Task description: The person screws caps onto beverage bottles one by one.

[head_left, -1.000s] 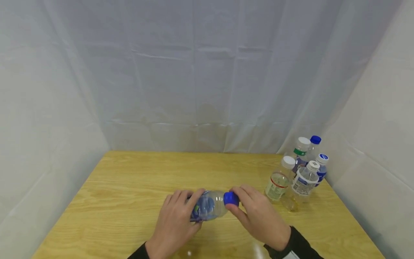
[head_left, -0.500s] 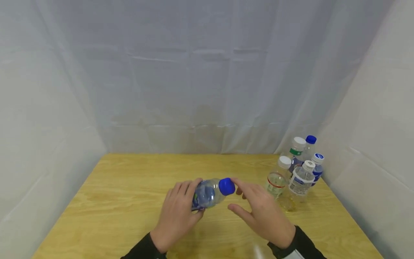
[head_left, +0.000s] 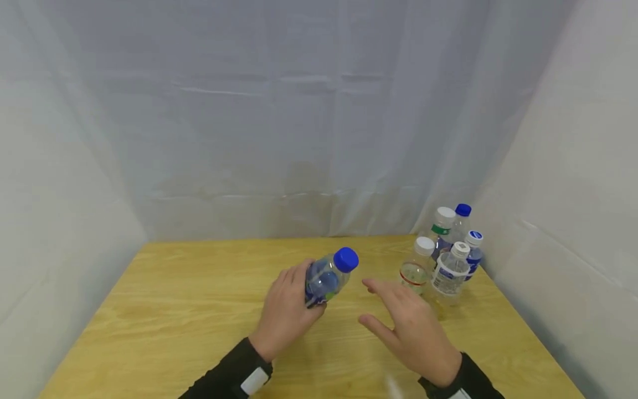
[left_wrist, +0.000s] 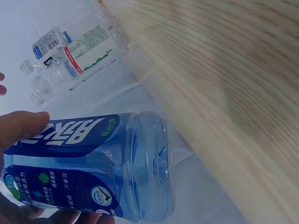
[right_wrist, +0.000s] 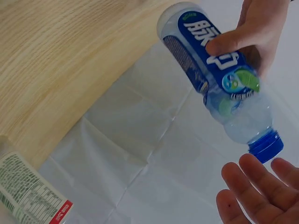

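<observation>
A clear plastic bottle (head_left: 326, 280) with a blue label and a blue cap (head_left: 346, 259) is gripped around its body by my left hand (head_left: 289, 310). It leans, cap up and to the right, above the table. In the left wrist view the bottle's base (left_wrist: 154, 168) points away from the palm. My right hand (head_left: 416, 327) is apart from the cap, fingers spread and holding nothing. The right wrist view has the right fingers (right_wrist: 257, 186) just beyond the capped end, with the left thumb across the label.
Several capped bottles stand together at the table's right side, among them one with a red-striped label (head_left: 413, 271) and one with a white cap (head_left: 451, 269). The wooden table (head_left: 199, 293) is bordered by pale sheeting (head_left: 249, 138) at the back and sides.
My right hand has let go of the blue cap and drawn away from it. The left hand has raised the bottle and tilted it more upright. The head view has shifted slightly.
</observation>
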`<state>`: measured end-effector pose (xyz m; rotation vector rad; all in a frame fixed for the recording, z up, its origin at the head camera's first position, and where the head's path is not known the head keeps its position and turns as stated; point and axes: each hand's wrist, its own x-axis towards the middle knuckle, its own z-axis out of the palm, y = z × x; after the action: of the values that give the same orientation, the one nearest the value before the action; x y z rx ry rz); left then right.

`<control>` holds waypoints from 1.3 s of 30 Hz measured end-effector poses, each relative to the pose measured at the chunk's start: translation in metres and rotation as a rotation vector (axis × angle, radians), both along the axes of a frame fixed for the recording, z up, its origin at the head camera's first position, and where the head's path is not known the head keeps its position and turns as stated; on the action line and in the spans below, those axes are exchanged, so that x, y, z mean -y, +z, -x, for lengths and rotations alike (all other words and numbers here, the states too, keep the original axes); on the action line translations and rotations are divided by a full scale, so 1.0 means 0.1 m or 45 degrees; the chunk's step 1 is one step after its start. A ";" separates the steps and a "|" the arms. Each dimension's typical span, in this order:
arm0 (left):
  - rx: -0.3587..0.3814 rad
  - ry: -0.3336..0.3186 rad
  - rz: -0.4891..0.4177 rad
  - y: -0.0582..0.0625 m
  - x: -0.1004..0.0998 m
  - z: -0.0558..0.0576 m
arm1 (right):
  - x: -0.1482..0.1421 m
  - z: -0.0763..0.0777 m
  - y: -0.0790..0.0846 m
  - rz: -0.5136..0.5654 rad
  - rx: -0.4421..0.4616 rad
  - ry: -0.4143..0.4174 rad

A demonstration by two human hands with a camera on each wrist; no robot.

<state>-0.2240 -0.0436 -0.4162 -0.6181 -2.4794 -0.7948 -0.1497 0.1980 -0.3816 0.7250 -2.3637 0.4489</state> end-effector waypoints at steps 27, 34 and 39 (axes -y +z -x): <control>0.466 -0.057 -0.272 -0.20 -0.61 0.66 | -0.09 -0.24 -0.11 -0.227 0.461 -0.162; 0.552 -0.179 -0.402 -0.24 -0.72 0.84 | -0.07 -0.28 -0.12 -0.232 0.541 -0.153; 0.591 -0.203 -0.434 -0.27 -0.79 0.94 | -0.05 -0.31 -0.12 -0.236 0.563 -0.131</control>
<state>-0.3177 0.0350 -0.4428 -0.5579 -2.6160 -1.5335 -0.1185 0.2031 -0.3940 0.6303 -2.8737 0.3780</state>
